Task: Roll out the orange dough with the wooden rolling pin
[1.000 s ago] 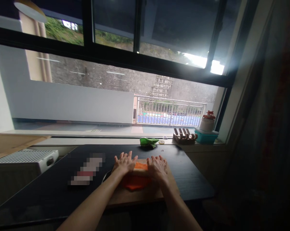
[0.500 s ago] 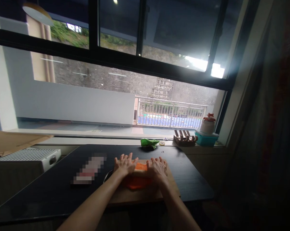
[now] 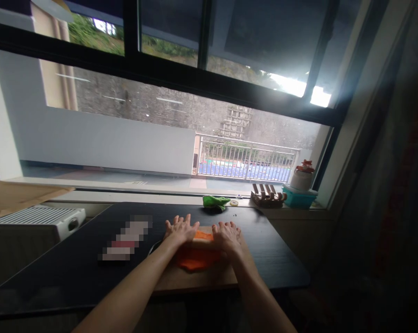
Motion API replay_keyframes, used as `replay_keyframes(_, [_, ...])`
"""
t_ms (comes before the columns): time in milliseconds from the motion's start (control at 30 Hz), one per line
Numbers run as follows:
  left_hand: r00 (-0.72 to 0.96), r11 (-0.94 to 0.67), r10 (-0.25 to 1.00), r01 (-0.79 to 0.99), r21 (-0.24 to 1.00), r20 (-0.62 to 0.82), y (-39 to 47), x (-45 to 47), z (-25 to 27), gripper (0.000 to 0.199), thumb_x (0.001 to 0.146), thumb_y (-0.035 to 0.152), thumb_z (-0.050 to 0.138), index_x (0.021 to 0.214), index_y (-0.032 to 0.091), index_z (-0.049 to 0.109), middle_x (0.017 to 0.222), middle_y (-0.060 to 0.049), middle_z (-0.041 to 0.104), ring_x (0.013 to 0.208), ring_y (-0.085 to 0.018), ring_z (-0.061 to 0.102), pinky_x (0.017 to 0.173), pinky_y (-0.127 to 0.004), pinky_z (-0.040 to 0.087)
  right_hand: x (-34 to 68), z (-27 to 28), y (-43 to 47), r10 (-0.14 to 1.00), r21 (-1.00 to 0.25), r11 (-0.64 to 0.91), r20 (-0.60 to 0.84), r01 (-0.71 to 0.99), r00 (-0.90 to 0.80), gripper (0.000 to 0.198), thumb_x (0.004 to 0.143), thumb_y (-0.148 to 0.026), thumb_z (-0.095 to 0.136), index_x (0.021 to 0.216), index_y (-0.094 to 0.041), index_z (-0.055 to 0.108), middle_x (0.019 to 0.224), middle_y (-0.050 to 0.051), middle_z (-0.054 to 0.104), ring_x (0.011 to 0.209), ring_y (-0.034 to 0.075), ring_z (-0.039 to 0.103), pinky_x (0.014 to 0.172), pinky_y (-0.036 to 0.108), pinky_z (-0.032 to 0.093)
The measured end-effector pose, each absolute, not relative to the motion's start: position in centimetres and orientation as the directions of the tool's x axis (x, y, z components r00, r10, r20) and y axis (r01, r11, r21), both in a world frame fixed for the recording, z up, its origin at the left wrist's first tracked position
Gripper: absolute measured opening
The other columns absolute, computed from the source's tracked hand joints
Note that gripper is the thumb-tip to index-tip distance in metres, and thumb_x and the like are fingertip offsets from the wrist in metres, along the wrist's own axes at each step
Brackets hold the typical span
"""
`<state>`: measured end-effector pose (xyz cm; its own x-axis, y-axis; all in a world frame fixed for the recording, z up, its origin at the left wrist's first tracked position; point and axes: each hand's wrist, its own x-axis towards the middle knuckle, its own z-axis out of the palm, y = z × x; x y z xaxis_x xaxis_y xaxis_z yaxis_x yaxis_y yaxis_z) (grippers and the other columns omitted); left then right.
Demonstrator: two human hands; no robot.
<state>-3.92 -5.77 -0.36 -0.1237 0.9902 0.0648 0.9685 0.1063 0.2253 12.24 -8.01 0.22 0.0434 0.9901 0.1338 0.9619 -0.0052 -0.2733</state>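
Note:
A wooden rolling pin (image 3: 204, 243) lies crosswise on a flattened sheet of orange dough (image 3: 199, 259). The dough rests on a wooden board (image 3: 181, 283) at the near side of the dark table. My left hand (image 3: 181, 230) presses on the pin's left part, its fingers stretched out and spread. On the right part, my right hand (image 3: 227, 237) lies palm down with fingers extended forward. Neither hand wraps round the pin; both hide its ends. Dough shows between the hands, beyond the pin and on its near side.
A blurred-out flat item (image 3: 126, 240) lies on the dark table (image 3: 73, 277) to the left. A green cloth (image 3: 215, 202) and a tape roll (image 3: 233, 203) are at the far edge. A brown rack (image 3: 267, 196) and a teal box (image 3: 299, 198) stand on the windowsill.
Both hands and the rolling pin have shifted slightly away from me over the dough. More orange dough shows on the near side of the pin. The camera view has tilted a little.

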Motion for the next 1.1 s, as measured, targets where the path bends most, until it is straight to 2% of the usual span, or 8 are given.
replay_keyframes(200, [-0.070, 0.043, 0.987, 0.982, 0.186, 0.144, -9.2, -4.6, -1.3, 0.068, 0.087, 0.057, 0.024, 0.141, 0.018, 0.037, 0.141, -0.012, 0.045, 0.135, -0.032, 0.029, 0.108, -0.057, 0.014, 11.7, -0.6, -12.1, 0.975, -0.268, 0.014, 0.219, 0.963, 0.047, 0.046, 0.091, -0.044, 0.031, 0.119, -0.020, 0.058, 0.135, 0.012, 0.049, 0.132, 0.028, 0.031, 0.106, 0.045, 0.019])
replay_keyframes(300, [-0.065, 0.037, 0.984, 0.985, 0.169, 0.165, -9.9, -4.8, -1.7, 0.066, 0.088, 0.055, 0.024, 0.140, 0.018, 0.038, 0.141, -0.011, 0.045, 0.136, -0.030, 0.029, 0.109, -0.056, 0.011, 11.7, -0.9, -12.8, 0.966, -0.260, 0.037, 0.257, 0.965, 0.033, 0.046, 0.091, -0.043, 0.032, 0.119, -0.020, 0.059, 0.135, 0.011, 0.049, 0.133, 0.028, 0.030, 0.107, 0.044, 0.016])
replay_keyframes(533, [-0.094, 0.062, 0.985, 0.974, 0.216, 0.141, -7.7, -4.5, -0.9, 0.069, 0.086, 0.057, 0.024, 0.140, 0.016, 0.037, 0.139, -0.013, 0.047, 0.135, -0.032, 0.029, 0.107, -0.059, 0.016, 11.9, -0.5, -9.7, 0.967, -0.261, 0.024, 0.251, 0.965, 0.043, 0.042, 0.090, -0.043, 0.034, 0.111, -0.021, 0.063, 0.123, 0.011, 0.059, 0.126, 0.029, 0.039, 0.103, 0.045, 0.023])
replay_keyframes(800, [-0.160, 0.125, 0.980, 0.958, 0.257, 0.120, -4.2, -4.0, 0.1, 0.064, 0.088, 0.051, 0.024, 0.138, 0.014, 0.038, 0.138, -0.016, 0.047, 0.134, -0.030, 0.030, 0.106, -0.057, 0.019, 12.1, 0.1, -4.6, 0.978, -0.271, -0.002, 0.199, 0.962, 0.058, 0.044, 0.091, -0.041, 0.031, 0.114, -0.018, 0.060, 0.128, 0.015, 0.054, 0.129, 0.030, 0.035, 0.100, 0.046, 0.026])
replay_keyframes(967, [-0.161, 0.130, 0.980, 0.964, 0.234, 0.118, -4.5, -4.0, -0.1, 0.064, 0.087, 0.051, 0.026, 0.139, 0.015, 0.037, 0.138, -0.016, 0.047, 0.134, -0.031, 0.030, 0.106, -0.058, 0.018, 12.2, 0.0, -5.2, 0.980, -0.259, 0.006, 0.193, 0.966, 0.046, 0.044, 0.091, -0.042, 0.032, 0.115, -0.018, 0.060, 0.129, 0.014, 0.054, 0.127, 0.029, 0.037, 0.100, 0.045, 0.027])
replay_keyframes(1100, [-0.164, 0.139, 0.981, 0.965, 0.224, 0.101, -6.4, -4.1, -0.3, 0.067, 0.086, 0.054, 0.026, 0.139, 0.016, 0.038, 0.137, -0.014, 0.049, 0.134, -0.032, 0.030, 0.106, -0.058, 0.017, 12.1, -0.2, -7.8, 0.977, -0.247, 0.020, 0.213, 0.969, 0.034, 0.041, 0.091, -0.043, 0.034, 0.110, -0.020, 0.062, 0.121, 0.012, 0.059, 0.125, 0.029, 0.039, 0.099, 0.045, 0.027])
